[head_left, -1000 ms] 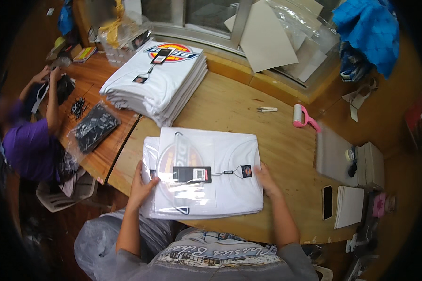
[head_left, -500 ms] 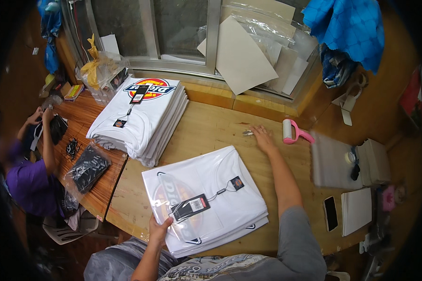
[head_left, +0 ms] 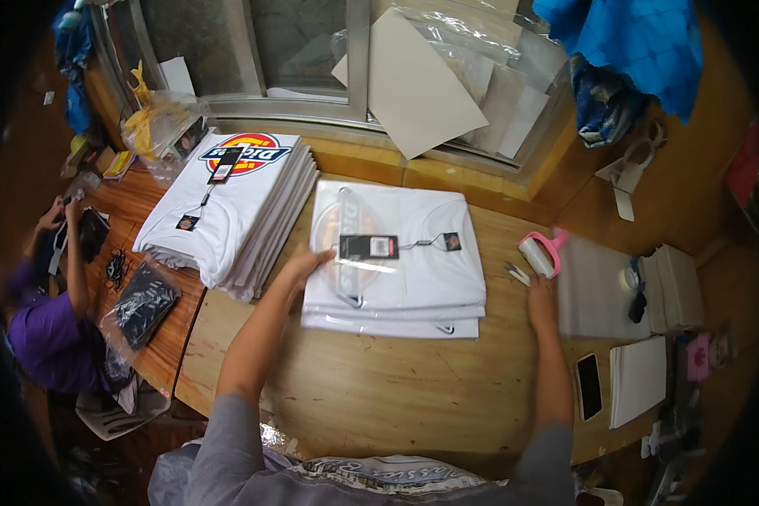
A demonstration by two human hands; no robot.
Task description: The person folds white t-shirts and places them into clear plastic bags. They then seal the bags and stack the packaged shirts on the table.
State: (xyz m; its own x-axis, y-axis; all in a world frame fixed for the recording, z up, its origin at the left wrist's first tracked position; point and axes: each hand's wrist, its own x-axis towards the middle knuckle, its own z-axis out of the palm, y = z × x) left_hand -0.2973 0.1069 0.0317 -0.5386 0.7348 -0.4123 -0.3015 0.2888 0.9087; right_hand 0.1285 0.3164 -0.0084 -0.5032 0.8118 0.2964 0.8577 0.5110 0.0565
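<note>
Two or more folded white T-shirts in clear plastic bags (head_left: 396,291) lie stacked at the middle of the table, with a black hang tag (head_left: 368,246) on the top one. My left hand (head_left: 306,266) grips the stack's left edge, thumb on top and fingers hidden beneath. Further right, my right hand (head_left: 542,297) is closed near the table surface at a small pair of pale thread snips (head_left: 518,274), whose tips stick out to the left of the fingers. Just beyond that hand lies a pink-handled lint roller (head_left: 538,256).
A tall pile of folded white T-shirts (head_left: 219,202) stands at the left. Plastic sleeves (head_left: 594,291), a phone (head_left: 589,387) and white sheets (head_left: 637,384) occupy the right side. At far left, a person in purple (head_left: 63,337) handles dark items beside a bag of black tags (head_left: 146,305).
The bagged T-shirts have slid away from me with my left hand on them and turned straighter. My right hand has moved right and nearer with the snips. The lint roller has turned.
</note>
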